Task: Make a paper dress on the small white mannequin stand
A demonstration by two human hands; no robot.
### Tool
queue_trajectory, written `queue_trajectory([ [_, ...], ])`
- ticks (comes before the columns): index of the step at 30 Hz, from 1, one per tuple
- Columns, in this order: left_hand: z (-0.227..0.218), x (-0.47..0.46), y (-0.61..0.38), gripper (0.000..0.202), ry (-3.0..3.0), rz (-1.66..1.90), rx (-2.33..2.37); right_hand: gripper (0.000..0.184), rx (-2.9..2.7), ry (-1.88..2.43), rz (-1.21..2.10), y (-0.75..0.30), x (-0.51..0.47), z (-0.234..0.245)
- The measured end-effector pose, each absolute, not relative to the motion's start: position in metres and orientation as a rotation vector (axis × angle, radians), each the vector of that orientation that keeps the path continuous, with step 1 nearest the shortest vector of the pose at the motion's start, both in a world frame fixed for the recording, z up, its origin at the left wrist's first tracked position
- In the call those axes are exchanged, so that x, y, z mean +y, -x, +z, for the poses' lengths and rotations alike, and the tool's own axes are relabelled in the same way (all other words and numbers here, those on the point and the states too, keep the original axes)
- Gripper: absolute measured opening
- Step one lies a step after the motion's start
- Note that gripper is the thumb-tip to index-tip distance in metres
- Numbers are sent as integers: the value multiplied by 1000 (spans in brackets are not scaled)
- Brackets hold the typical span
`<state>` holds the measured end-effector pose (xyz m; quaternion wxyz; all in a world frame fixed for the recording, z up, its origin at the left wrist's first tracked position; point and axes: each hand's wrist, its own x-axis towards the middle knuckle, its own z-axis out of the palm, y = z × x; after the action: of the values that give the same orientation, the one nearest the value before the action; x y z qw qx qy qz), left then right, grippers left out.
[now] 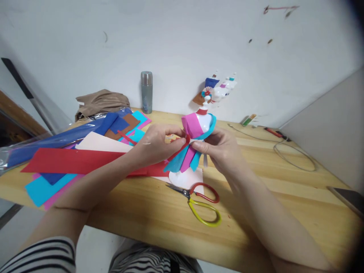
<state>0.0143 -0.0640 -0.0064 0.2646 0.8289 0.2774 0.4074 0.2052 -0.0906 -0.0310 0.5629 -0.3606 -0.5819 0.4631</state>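
A small white dress-form figure (205, 122) stands upright between my hands. It wears a red neck band, a pink wrap across the chest, a light-blue band at the side, and a skirt of blue and pink strips (187, 159). My left hand (157, 146) pinches a red strip (187, 140) at the figure's waist, thumb against forefinger. From the other side my right hand (223, 148) grips the waist, its thumb pressed on the front; its other fingers are partly hidden behind. Open scissors (185, 192) with one red and one yellow handle lie just below the figure.
Coloured sheets (76, 161) spread across the table's left side, beside a brown cloth (102, 102). Several decorated white figures (220, 93) stand behind the held one. A grey thermos (147, 93) is near the wall. At right lie a cable (277, 151), a red-black tool (274, 132) and a dark flat device (348, 199).
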Motion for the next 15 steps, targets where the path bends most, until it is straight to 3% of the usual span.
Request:
queue_trajectory([
  [15, -24, -50, -25, 20, -2219, 1212, 741, 25, -1380, 885, 1002, -212, -75, -41],
])
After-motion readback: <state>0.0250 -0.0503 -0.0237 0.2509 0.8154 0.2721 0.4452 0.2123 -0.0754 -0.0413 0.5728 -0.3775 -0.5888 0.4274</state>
